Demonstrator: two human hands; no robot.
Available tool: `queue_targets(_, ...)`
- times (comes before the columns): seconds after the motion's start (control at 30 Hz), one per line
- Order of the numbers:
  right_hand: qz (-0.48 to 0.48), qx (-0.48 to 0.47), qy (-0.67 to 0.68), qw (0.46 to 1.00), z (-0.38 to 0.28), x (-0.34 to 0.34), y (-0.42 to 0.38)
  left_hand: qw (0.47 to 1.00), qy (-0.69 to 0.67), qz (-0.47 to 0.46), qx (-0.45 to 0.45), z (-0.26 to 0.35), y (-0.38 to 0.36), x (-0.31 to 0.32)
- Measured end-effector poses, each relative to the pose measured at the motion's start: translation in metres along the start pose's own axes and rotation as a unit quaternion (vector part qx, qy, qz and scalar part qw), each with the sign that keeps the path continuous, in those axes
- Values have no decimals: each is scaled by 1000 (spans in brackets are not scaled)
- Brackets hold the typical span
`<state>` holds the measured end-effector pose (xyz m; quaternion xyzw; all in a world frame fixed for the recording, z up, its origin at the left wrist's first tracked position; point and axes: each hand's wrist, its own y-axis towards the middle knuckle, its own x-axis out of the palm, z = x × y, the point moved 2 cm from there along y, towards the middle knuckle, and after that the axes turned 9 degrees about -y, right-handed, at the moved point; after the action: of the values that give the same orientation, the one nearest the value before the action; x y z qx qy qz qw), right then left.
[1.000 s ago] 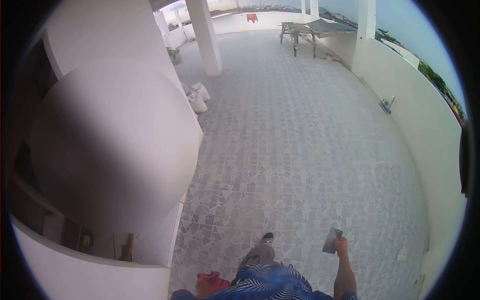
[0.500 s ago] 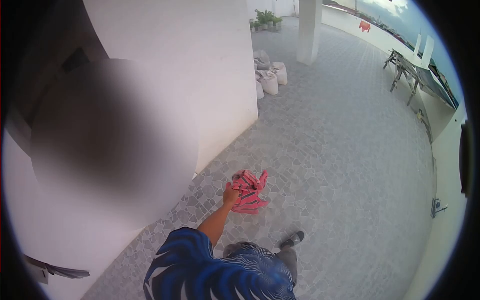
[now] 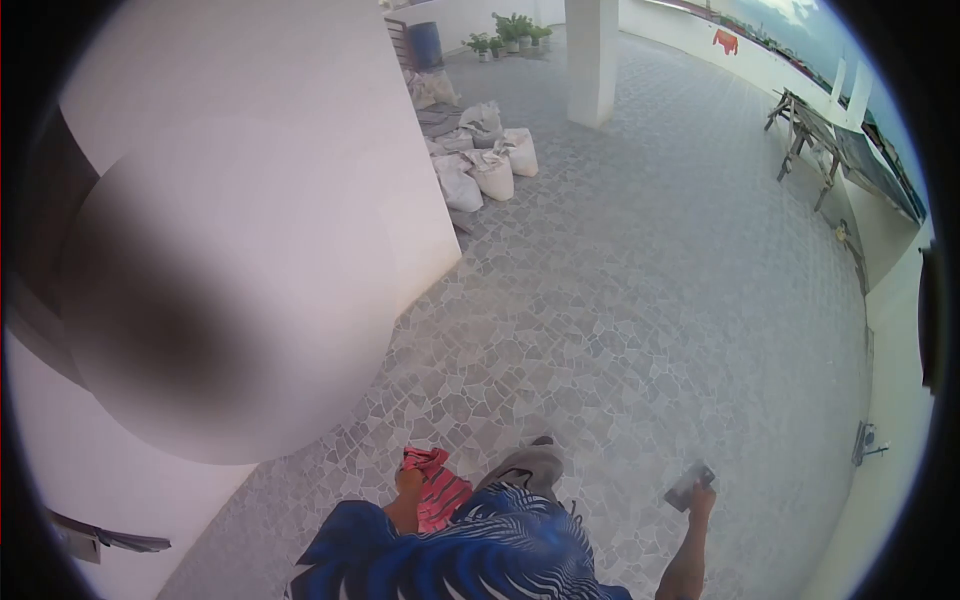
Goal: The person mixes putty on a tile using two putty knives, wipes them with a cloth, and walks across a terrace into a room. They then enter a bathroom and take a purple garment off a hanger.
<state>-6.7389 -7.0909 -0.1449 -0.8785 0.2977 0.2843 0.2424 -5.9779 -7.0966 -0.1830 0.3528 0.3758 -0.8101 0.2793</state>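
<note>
My left hand [image 3: 408,483] grips a red striped cloth [image 3: 436,487] low beside my body, just above the grey patterned tile floor [image 3: 640,300]. My right hand [image 3: 702,500] is out to the right and holds a flat grey metal trowel blade [image 3: 688,485]. My blue patterned shirt [image 3: 470,555] and one grey trouser leg [image 3: 528,465] fill the bottom of the view. Both hands hang near hip height, apart from each other.
A white wall [image 3: 330,150] stands close on my left, with a large blurred patch over it. Several white sacks [image 3: 480,165] lie at its corner. A white pillar [image 3: 592,60], potted plants [image 3: 505,30], a wooden bench [image 3: 815,135] and a parapet [image 3: 890,300] edge the terrace.
My left hand has dropped from forward and raised to beside my hip with the cloth. My right hand with the trowel has come back into view. The view has shifted along the wall.
</note>
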Motion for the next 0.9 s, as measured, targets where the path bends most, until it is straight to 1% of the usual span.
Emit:
queue_targets(0.03, -2, -12, -19, 1000, -21, -10, 26, 994, -60, -33, 89, -4, 8, 24)
queue_targets(0.07, 63, -21, -120, 991, -12, -5, 62, 981, 123, -26, 151, -12, 13, 47)
queue_targets(0.1, 65, -13, -106, 992, -27, -9, 81, 959, 207, -75, 176, 4, -1, 54)
queue_targets(0.13, 45, -21, -53, 997, -52, -14, 89, 930, 286, -118, 199, 22, -9, 67)
queue_targets(0.2, 18, -37, -120, 992, -48, -12, 121, 906, 371, -159, 132, 70, -12, 107)
queue_targets(0.23, 32, -26, -130, 991, -28, -13, 123, 890, 382, -166, 184, 101, -14, 133)
queue_targets(0.27, 53, -21, -134, 989, -13, -6, 135, 874, 385, -166, 244, 149, -3, 169)
queue_targets(0.3, 11, 67, -137, 988, 9, -6, 133, 852, 399, -175, 288, 171, -7, 182)
queue_targets(0.33, -16, 164, -94, 982, 13, -14, 122, 860, 373, -194, 290, 202, -10, 198)
queue_targets(0.37, 3, 198, -62, 978, 47, -10, 118, 868, 336, -206, 301, 267, -2, 238)
queue_targets(0.4, 1, 261, -46, 964, 53, -18, 104, 874, 304, -220, 308, 323, -2, 268)
queue_targets(0.43, 7, 293, -16, 956, 63, -20, 98, 918, 203, -190, 283, 376, -6, 293)
queue_targets(0.47, 12, 306, 34, 951, 78, -18, 94, 949, 93, -157, 257, 446, -10, 326)
queue_targets(0.5, 17, 309, 99, 946, 96, -14, 88, 945, 35, -158, 284, 517, -26, 349)
queue_targets(0.53, 25, 286, 195, 938, 121, -9, 86, 938, -23, -159, 306, 583, -49, 359)
queue_targets(0.57, 24, 222, 372, 901, 156, 2, 86, 934, 37, -147, 322, 631, -45, 394)
queue_targets(0.6, 28, 291, 255, 921, 130, -6, 99, 927, 99, -132, 336, 672, -41, 429)
queue_targets(0.63, 30, 351, 169, 921, 113, -11, 123, 925, 57, -109, 359, 714, -50, 450)
queue_targets(0.67, 33, 368, 155, 916, 104, -14, 147, 920, 14, -85, 383, 756, -63, 470)
queue_targets(0.77, 47, 370, 146, 916, 92, -38, 233, 906, 42, -116, 405, 851, -103, 516)
queue_targets(0.87, 67, 347, 143, 925, 98, -78, 344, 887, 0, -174, 427, 911, -151, 557)
queue_targets(0.9, 77, 339, 139, 927, 104, -96, 378, 899, 2, -169, 403, 922, -170, 567)
